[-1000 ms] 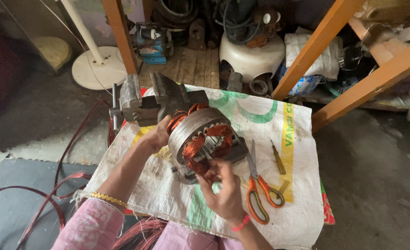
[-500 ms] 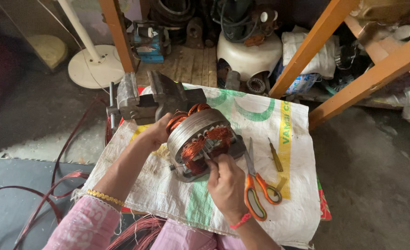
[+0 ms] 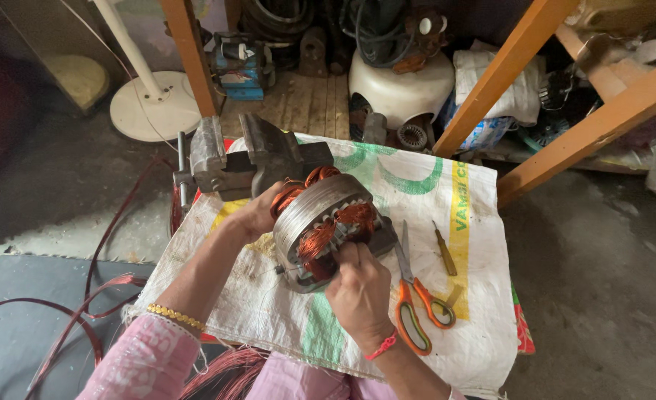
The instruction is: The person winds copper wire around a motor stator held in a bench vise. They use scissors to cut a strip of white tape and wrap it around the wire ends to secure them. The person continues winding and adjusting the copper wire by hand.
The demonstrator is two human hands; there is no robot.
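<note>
The right hand (image 3: 359, 296) pinches copper winding at the near face of the stator (image 3: 326, 226), fingers closed on the wire. The left hand (image 3: 257, 215) grips the stator's side at 9 o'clock, steadying it on the sack-covered surface (image 3: 446, 192). Scissors (image 3: 415, 296) lie just beside it at 3 o'clock, a screwdriver (image 3: 444, 250) past them. A vise (image 3: 250, 155) sits at 11 o'clock, touching the sack's far edge.

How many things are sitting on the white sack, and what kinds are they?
Motor stator with copper coils: 1, held by the left hand and the right hand
Scissors with orange handles: 1
Screwdriver with a yellow handle: 1
Grey metal vise: 1
Total: 4 things on the white sack
</note>
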